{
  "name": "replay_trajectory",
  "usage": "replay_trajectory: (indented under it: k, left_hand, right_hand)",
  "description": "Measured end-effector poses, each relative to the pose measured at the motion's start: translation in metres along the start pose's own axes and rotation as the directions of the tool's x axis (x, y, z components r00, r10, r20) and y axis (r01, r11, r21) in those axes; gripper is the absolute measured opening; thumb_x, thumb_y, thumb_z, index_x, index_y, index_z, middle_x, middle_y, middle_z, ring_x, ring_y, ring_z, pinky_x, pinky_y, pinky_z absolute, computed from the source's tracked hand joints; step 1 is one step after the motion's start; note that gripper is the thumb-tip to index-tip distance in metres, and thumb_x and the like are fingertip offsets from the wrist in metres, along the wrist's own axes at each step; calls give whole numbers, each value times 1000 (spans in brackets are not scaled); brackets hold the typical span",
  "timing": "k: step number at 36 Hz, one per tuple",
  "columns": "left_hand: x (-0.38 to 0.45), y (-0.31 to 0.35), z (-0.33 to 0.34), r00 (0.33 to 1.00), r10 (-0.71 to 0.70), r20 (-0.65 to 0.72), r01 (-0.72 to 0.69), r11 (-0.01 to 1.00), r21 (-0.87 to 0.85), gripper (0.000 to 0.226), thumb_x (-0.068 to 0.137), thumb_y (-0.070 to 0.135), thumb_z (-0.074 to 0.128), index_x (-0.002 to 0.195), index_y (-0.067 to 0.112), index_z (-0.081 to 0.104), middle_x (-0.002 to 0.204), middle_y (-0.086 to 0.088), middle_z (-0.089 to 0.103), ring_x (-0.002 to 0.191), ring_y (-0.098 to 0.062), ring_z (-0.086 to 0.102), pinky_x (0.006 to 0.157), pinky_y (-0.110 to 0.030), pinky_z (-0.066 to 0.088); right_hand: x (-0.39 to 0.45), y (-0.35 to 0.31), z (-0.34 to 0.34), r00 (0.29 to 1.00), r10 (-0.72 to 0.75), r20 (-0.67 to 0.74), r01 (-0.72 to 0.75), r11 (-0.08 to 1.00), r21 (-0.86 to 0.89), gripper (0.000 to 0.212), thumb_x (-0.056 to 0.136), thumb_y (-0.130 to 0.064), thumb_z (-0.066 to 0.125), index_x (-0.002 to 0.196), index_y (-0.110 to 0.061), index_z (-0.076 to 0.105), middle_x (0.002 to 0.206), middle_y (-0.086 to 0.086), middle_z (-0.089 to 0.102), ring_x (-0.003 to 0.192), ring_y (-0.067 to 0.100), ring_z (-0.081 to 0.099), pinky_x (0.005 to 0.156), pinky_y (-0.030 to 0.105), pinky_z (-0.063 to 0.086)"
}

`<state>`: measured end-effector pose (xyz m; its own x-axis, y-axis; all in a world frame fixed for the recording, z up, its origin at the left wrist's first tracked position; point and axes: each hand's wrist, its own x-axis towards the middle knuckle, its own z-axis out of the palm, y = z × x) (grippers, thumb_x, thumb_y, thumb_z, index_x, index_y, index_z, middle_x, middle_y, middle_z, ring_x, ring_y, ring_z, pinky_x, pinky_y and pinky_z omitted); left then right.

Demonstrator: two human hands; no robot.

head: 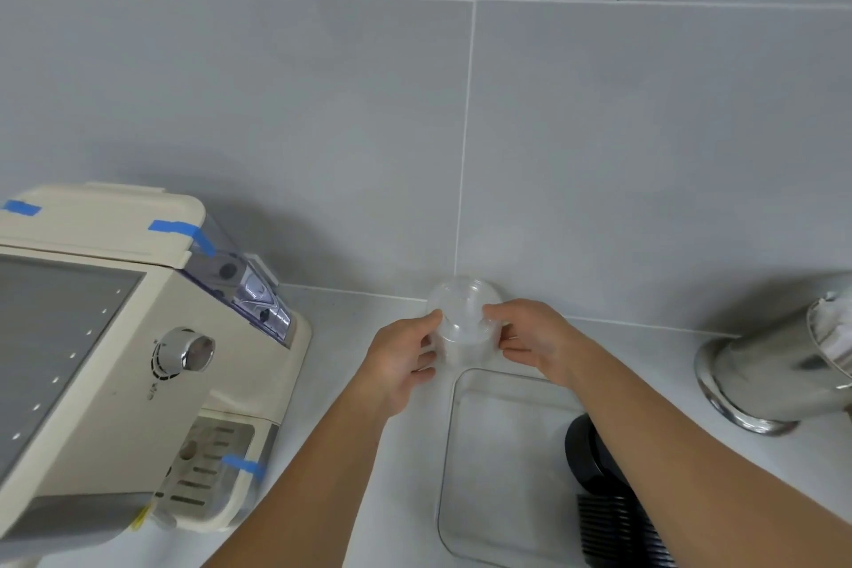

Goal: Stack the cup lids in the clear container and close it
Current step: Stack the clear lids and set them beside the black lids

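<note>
**Two-handed hold on domed lids beside the open container**

The left hand (405,355) and right hand (530,337) pinch opposite sides of a clear plastic stack of domed cup lids (463,314), fingers curled round its rim. The stack sits at or just above the pale grey countertop (396,498), close to the grey tiled wall (415,129); whether it rests there cannot be told. Gripping from both sides probably keeps the nested lids aligned. The clear rectangular container (454,429) lies open just in front of the hands, the right forearm crossing its far corner. A black ribbed stack (608,512) lies within its right part. Free counter runs between the container and the cream espresso machine (138,360); a steel canister (774,374) stands well apart, right.
</note>
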<state>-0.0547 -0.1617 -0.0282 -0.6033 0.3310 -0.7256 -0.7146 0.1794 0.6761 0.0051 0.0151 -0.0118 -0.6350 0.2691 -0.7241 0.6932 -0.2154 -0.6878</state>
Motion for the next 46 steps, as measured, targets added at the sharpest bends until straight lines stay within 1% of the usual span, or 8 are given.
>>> replay_trajectory:
  k: [11,19,25,30,34,38,43,46]
  left_hand:
    - [-37,3,-2,991,136,-6,-135,977,-164,39,85,34,72,110,5,65,102,-1,75,102,-21,69,92,-35,54]
    - [-69,8,-2,971,237,23,-231,961,-152,28,81,37,75,91,14,64,89,2,75,91,-16,70,85,-32,55]
    - [-94,7,2,967,256,-6,-254,958,-135,23,80,38,75,87,18,66,89,6,75,100,-16,68,85,-34,53]
    - [-113,0,11,967,256,-14,-256,957,-137,26,81,38,75,90,17,64,99,4,73,101,-14,67,87,-34,52]
    - [-128,-7,18,968,252,-15,-251,956,-149,25,82,37,74,91,17,63,104,2,72,103,-13,66,88,-33,51]
    - [-138,-13,24,966,256,-34,-259,956,-139,25,83,38,73,94,18,62,111,4,70,109,-11,61,99,-37,45]
    - [-150,-22,29,963,267,-27,-268,952,-146,28,84,35,71,105,19,63,102,5,70,104,-12,64,83,-29,47]
    - [-156,-32,32,966,257,-12,-256,959,-119,27,85,34,70,109,22,64,102,5,70,102,-11,64,87,-30,47]
  right_hand:
    - [-39,-12,3,993,-114,29,111,990,85,33,85,-24,69,112,-7,65,106,8,68,93,21,66,89,33,52]
    - [-72,-13,5,979,-203,22,196,965,172,33,86,-20,69,113,-3,64,106,10,69,92,24,65,100,38,49]
    - [-96,-13,-1,966,-257,33,248,954,165,35,84,-20,71,114,-2,65,111,12,71,97,25,67,94,35,52]
    - [-113,-9,-9,958,-284,33,276,950,144,31,84,-19,71,111,-4,67,114,15,72,105,29,68,95,36,53]
    - [-129,-5,-14,952,-304,40,297,947,118,31,85,-17,70,111,-1,67,111,15,73,92,23,71,77,26,56]
    - [-140,1,-19,954,-297,37,294,953,71,32,84,-23,71,111,-7,67,113,12,72,102,26,69,94,37,52]
    - [-148,9,-24,958,-282,60,279,959,56,31,82,-27,73,110,-13,68,109,6,73,101,25,69,88,37,53]
    - [-151,17,-27,959,-274,65,271,961,48,27,83,-25,72,107,-14,69,107,5,73,98,23,70,79,34,55]
